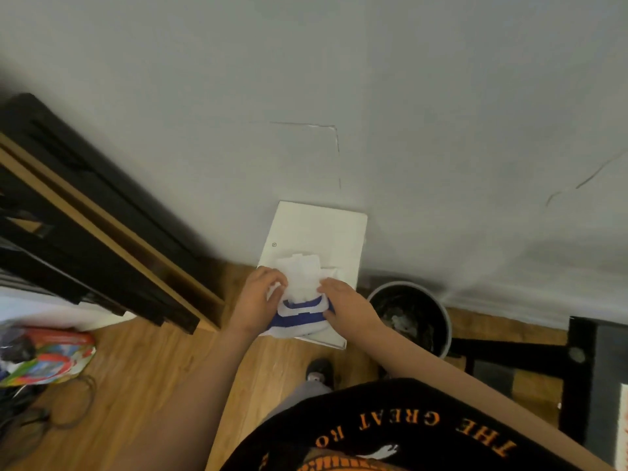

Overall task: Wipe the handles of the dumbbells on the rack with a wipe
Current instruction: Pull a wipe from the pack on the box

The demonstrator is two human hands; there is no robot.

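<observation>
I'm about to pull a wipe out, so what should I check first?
1. Wipes pack gripped by left hand and right hand: ok.
2. Wipe showing at the pack's opening: ok.
3. Wipe fully free of the pack: not ok.
4. One wipe, not several: cannot tell.
5. Dumbbells in view: not ok, none visible.
6. Bin standing nearby at the wall: ok.

a grey bin [448, 329] stands on the wood floor [142, 368] by the wall [339, 62], a colourful bag [51, 358] well apart.
</observation>
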